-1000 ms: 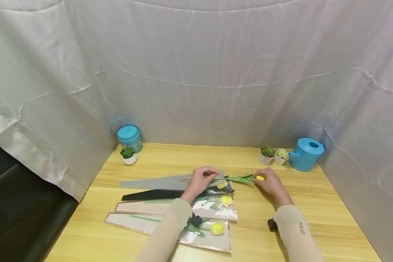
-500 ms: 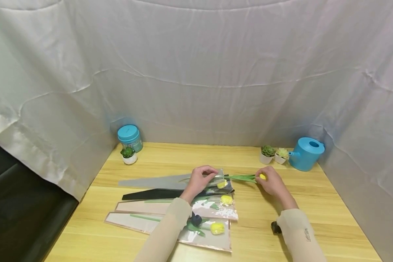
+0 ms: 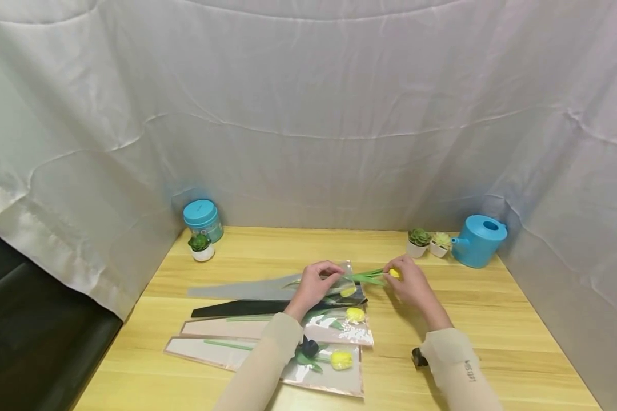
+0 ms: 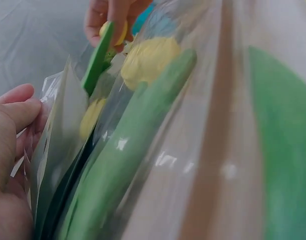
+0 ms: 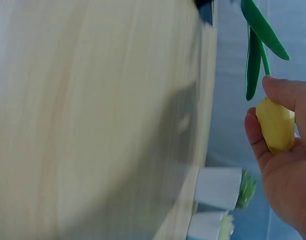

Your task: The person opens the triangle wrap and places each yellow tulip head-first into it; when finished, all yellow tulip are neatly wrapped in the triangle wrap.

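My right hand pinches a yellow artificial tulip by its stem just below the bloom, its green leaves pointing left. The stem end of this tulip reaches into the mouth of a grey flower sleeve, the farthest one on the table. Thumb and fingers of my left hand pinch the clear film at that sleeve's mouth, as the left wrist view shows. A second yellow tulip shows at the mouth of the black sleeve just nearer.
Nearer me lie a pink-edged sleeve and a whitish one, each with a yellow tulip inside. Potted succulents and a blue watering can stand back right. A blue-lidded jar and small potted plant stand back left.
My right hand first shifted slightly right, then moved left with the tulip, bringing its leaves up to the sleeve's mouth. The left hand stays about where it was.
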`<state>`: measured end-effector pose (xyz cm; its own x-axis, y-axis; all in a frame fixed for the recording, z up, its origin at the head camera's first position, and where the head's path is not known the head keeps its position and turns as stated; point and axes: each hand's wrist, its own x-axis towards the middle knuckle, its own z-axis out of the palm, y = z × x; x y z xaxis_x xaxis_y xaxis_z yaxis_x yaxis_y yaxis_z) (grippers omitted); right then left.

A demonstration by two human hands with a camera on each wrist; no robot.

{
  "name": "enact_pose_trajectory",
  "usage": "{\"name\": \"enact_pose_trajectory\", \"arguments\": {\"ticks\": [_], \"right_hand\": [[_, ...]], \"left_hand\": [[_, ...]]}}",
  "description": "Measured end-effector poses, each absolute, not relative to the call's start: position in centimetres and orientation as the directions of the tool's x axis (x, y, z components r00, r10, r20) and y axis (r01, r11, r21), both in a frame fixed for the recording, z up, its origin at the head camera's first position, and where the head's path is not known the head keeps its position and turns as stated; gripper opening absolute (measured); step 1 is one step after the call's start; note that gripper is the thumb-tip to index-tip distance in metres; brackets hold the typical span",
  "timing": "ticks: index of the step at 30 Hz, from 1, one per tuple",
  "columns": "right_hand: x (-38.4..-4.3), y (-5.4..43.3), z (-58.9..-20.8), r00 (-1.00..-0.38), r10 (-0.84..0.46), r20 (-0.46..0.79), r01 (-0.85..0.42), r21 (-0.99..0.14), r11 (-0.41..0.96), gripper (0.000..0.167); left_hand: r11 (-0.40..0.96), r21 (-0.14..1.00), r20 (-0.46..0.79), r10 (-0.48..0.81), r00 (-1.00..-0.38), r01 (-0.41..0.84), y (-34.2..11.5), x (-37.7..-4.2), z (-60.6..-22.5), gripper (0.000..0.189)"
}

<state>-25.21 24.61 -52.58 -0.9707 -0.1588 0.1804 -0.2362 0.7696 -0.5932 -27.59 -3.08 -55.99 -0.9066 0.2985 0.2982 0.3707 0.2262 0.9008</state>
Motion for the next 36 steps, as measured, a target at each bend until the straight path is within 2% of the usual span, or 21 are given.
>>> {"name": "enact_pose_trajectory", "arguments": {"ticks": [17,21,27,32,36], "right_hand": [[-25.4,19.2,-52.6,-0.971,-0.171,0.165,-0.237,-0.605,0.76,0.005],[-25.5,19.2,-52.9,-0.973,-0.162,0.162,-0.228,-0.633,0.74,0.011],[-25.5,20.8,-53.1,-0.984,-0.141,0.109,-0.172,-0.779,0.603,0.036],[-25.4,22.1,-53.5,-0.985,-0.174,0.016,-0.091,-0.898,0.431,0.045],[-25.3,22.6,-53.8,-0.981,-0.195,0.0,-0.07,-0.934,0.35,0.048]], "left_hand": [[0.19,0.907,0.31,0.305,-0.9,0.377,-2.4,-27.1,-55.8,0.011],[0.184,0.909,0.308,0.308,-0.9,0.374,-2.4,-27.1,-55.8,0.011],[0.179,0.91,0.313,0.298,-0.902,0.375,-2.6,-27.1,-55.8,0.013],[0.178,0.912,0.314,0.278,-0.908,0.37,-2.8,-27.1,-55.8,0.012],[0.176,0.914,0.311,0.278,-0.909,0.366,-2.8,-27.1,-55.8,0.012]]}}
